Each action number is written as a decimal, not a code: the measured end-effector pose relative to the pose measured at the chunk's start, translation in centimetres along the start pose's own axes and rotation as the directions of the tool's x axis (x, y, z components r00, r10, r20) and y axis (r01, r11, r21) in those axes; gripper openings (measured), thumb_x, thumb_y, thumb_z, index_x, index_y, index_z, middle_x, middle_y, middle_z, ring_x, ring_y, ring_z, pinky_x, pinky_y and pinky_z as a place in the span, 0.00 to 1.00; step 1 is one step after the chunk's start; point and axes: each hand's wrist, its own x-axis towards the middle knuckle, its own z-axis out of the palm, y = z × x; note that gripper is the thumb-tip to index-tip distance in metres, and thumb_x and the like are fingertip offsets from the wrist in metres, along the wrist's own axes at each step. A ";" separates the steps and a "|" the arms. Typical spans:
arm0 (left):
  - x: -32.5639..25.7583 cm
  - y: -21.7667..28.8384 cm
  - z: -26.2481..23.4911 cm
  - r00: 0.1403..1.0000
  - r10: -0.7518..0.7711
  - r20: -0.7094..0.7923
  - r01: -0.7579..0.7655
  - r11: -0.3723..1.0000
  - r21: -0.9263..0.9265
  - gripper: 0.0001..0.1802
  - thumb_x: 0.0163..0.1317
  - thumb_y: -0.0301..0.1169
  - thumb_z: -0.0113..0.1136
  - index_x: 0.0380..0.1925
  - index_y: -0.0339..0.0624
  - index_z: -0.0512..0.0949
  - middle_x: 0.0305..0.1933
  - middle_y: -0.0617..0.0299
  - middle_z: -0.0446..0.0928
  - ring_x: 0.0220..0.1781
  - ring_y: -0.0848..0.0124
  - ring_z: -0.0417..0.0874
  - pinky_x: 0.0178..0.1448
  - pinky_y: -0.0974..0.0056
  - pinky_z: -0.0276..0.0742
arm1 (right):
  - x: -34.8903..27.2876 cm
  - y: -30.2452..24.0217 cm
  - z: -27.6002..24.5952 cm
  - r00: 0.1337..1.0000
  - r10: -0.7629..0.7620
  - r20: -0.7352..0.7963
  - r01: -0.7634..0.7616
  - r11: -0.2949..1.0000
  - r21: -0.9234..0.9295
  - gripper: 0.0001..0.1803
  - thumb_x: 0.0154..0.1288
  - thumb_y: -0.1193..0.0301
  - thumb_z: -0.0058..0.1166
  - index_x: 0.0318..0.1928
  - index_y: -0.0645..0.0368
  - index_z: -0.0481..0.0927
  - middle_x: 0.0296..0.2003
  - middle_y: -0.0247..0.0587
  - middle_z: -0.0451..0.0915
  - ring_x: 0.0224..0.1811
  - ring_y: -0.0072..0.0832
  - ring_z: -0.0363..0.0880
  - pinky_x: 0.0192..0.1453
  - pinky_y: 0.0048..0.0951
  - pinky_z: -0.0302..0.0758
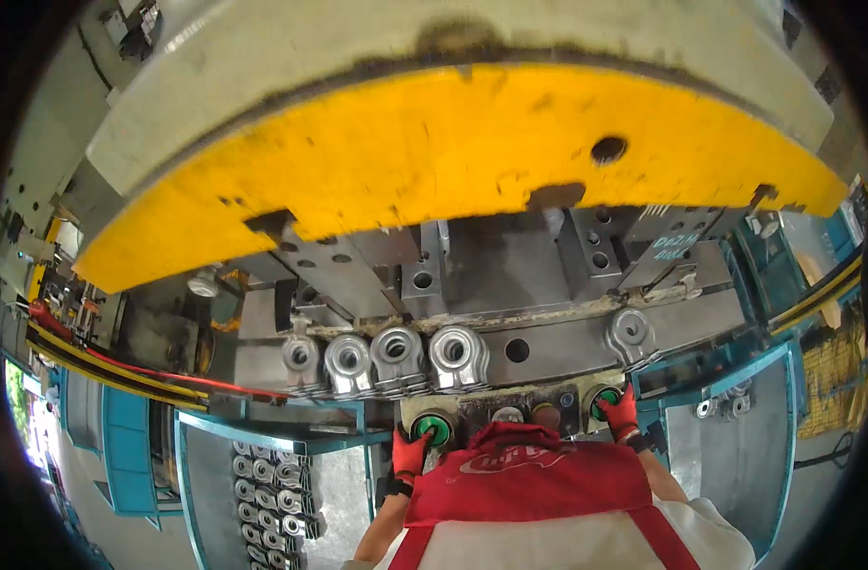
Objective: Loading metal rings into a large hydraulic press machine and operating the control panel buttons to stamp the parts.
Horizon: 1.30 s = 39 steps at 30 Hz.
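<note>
We stand at a large press, and take its small control panel [515,410] as our landmark, just below the press bed. The panel carries two round green buttons: our left hand [408,453], in a red glove, lies flat with its fingers on the left green button [434,427], and our right hand [621,413], also red-gloved, presses flat on the right green button [602,399]; neither hand holds anything. Between the two green buttons we see two smaller knobs, one pale [507,414] and one dark [546,415]. Directly above the panel, four shiny metal ring-shaped parts [386,359] sit side by side in a row on the bed, and a fifth part [629,334] rests alone above the panel's right end. Over them hangs the yellow-edged ram [453,152]. To the lower left of the panel, a blue bin [201,475] holds many more such parts in rows; to the right, a second blue bin [776,446] holds a few.
</note>
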 end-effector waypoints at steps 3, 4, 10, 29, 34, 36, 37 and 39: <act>-0.1 0.5 0.0 0.999 0.002 0.046 0.003 0.995 -0.098 0.40 0.43 0.34 0.71 0.56 0.33 0.62 0.51 0.49 0.73 0.52 0.61 0.75 0.56 0.62 0.69 | -0.1 -0.2 -0.2 1.000 0.012 0.002 -0.012 1.000 -0.010 0.56 0.37 0.55 0.69 0.65 0.60 0.51 0.54 0.60 0.65 0.56 0.52 0.66 0.58 0.42 0.66; 0.0 0.3 0.0 0.999 -0.007 0.043 0.010 0.997 -0.078 0.40 0.43 0.34 0.71 0.56 0.33 0.62 0.51 0.49 0.73 0.52 0.62 0.75 0.56 0.62 0.69 | 0.0 0.1 -0.1 1.000 0.004 -0.003 -0.004 1.000 -0.011 0.56 0.37 0.55 0.69 0.65 0.60 0.52 0.55 0.60 0.65 0.56 0.52 0.66 0.58 0.42 0.66; 0.2 -0.9 0.0 0.999 -0.011 0.046 0.015 0.996 -0.092 0.40 0.44 0.35 0.71 0.55 0.33 0.62 0.52 0.49 0.73 0.53 0.62 0.75 0.56 0.62 0.69 | 0.3 0.4 0.3 0.999 -0.031 -0.008 0.031 1.000 -0.007 0.55 0.38 0.55 0.69 0.64 0.61 0.52 0.55 0.60 0.64 0.57 0.51 0.65 0.59 0.41 0.65; 3.1 42.5 2.2 0.457 0.875 0.160 -0.880 0.471 -0.061 0.27 0.55 0.28 0.59 0.55 0.34 0.66 0.48 0.51 0.75 0.50 0.67 0.75 0.54 0.66 0.69 | -0.8 -2.0 -1.1 0.994 0.076 0.077 -0.079 0.996 0.034 0.58 0.36 0.55 0.70 0.63 0.68 0.50 0.56 0.64 0.62 0.59 0.53 0.62 0.60 0.41 0.63; 13.9 50.2 11.9 0.576 0.801 0.163 -0.746 0.435 0.504 0.45 0.48 0.58 0.56 0.53 0.26 0.63 0.45 0.34 0.72 0.49 0.45 0.74 0.54 0.54 0.69 | -1.4 -3.1 -1.7 0.996 0.067 0.053 -0.067 0.998 -0.012 0.61 0.33 0.53 0.71 0.65 0.64 0.49 0.55 0.61 0.63 0.58 0.52 0.62 0.61 0.43 0.62; 17.0 52.7 15.6 0.712 0.678 0.180 -0.631 0.507 0.588 0.53 0.44 0.61 0.57 0.61 0.32 0.54 0.52 0.35 0.67 0.57 0.47 0.69 0.57 0.52 0.69 | -1.2 -1.7 -0.7 0.995 0.085 0.052 -0.085 0.996 0.002 0.61 0.32 0.53 0.71 0.65 0.61 0.49 0.52 0.60 0.65 0.56 0.53 0.64 0.59 0.44 0.63; 18.2 53.6 17.1 0.756 0.627 0.189 -0.583 0.514 0.629 0.58 0.43 0.64 0.56 0.64 0.32 0.49 0.56 0.33 0.63 0.61 0.48 0.66 0.59 0.54 0.67 | -1.3 -1.1 -0.4 0.996 0.072 0.051 -0.073 0.997 0.019 0.61 0.32 0.53 0.71 0.65 0.61 0.49 0.52 0.60 0.65 0.56 0.53 0.64 0.59 0.45 0.63; 20.6 54.8 19.8 0.868 0.464 0.178 -0.440 0.549 0.711 0.60 0.42 0.65 0.56 0.66 0.40 0.44 0.62 0.34 0.57 0.65 0.46 0.60 0.61 0.50 0.65 | -1.3 -0.7 -0.3 0.998 0.038 0.043 -0.040 0.998 0.052 0.61 0.31 0.53 0.71 0.65 0.61 0.49 0.52 0.61 0.64 0.56 0.53 0.64 0.59 0.45 0.64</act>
